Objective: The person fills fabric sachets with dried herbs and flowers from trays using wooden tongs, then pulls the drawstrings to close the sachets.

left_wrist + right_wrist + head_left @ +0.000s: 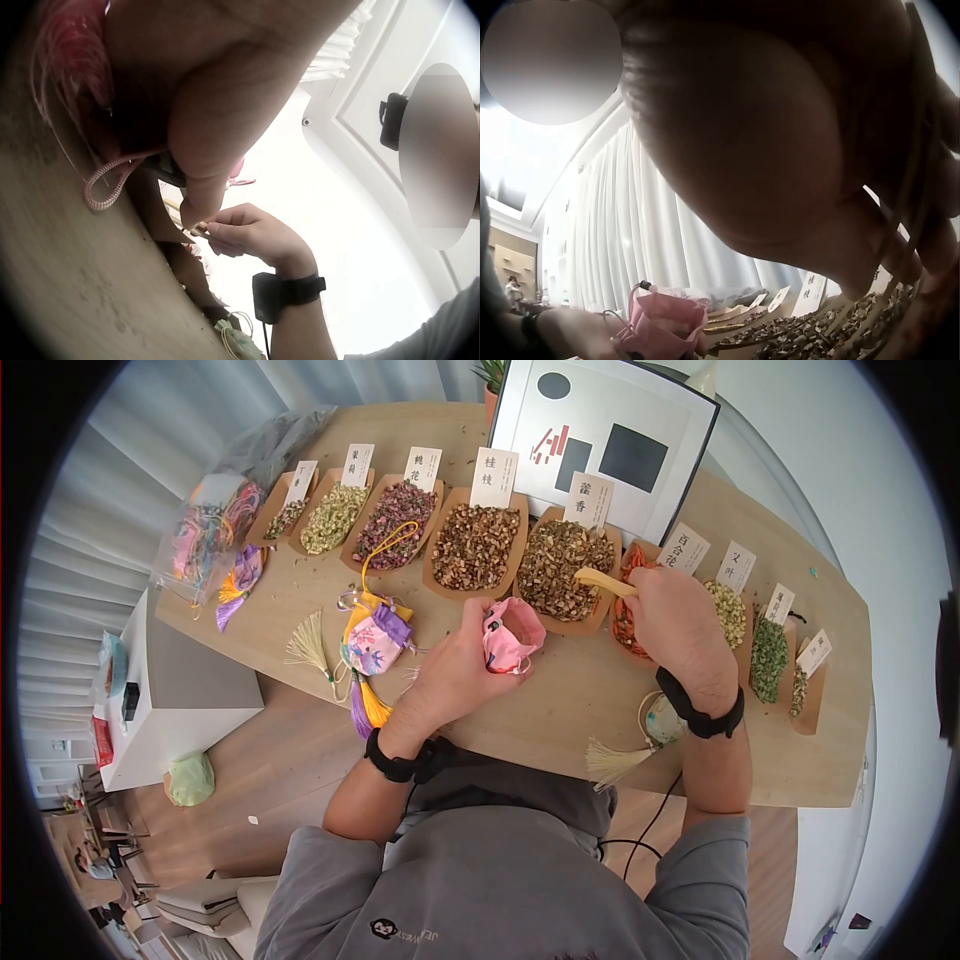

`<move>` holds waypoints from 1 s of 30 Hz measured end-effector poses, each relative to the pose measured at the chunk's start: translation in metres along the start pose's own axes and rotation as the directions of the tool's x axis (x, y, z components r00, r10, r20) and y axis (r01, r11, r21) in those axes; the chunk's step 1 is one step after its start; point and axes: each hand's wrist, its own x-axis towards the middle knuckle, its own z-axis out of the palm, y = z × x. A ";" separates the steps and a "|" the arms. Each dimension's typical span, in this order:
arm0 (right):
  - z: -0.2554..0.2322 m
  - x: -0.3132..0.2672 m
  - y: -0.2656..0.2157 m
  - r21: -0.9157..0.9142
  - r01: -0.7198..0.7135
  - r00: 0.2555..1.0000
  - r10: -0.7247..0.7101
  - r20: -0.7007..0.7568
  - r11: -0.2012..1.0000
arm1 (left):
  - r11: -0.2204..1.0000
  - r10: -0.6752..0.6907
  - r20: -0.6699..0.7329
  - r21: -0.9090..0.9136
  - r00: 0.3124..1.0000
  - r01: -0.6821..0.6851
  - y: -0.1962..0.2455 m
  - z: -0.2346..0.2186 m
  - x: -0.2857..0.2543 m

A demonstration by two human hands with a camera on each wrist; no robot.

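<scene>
My left hand [452,672] curled round the pouch [508,644], my right hand [682,628] closed on the scoop [604,582], at the pouch's two o'clock

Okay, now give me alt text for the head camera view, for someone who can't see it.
A person's left hand holds open a small pink pouch while the right hand holds a wooden scoop over a tray of dried herbs. Labelled trays of dried plants curve across the table, with tasselled pouches nearby.
</scene>
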 end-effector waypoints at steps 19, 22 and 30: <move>-0.007 -0.002 -0.025 -0.095 0.006 0.983 0.011 0.181 0.995 | 0.967 0.171 -0.032 -0.184 0.985 -0.174 -0.009 0.017 -0.010; 0.000 0.000 -0.016 0.016 0.041 0.984 -0.043 0.172 0.999 | 0.959 0.152 -0.031 -0.236 0.988 -0.155 -0.013 0.017 -0.008; 0.009 0.005 -0.007 0.029 0.100 0.993 -0.102 0.057 0.995 | 0.976 0.153 -0.012 -0.157 0.988 -0.153 -0.011 0.016 -0.006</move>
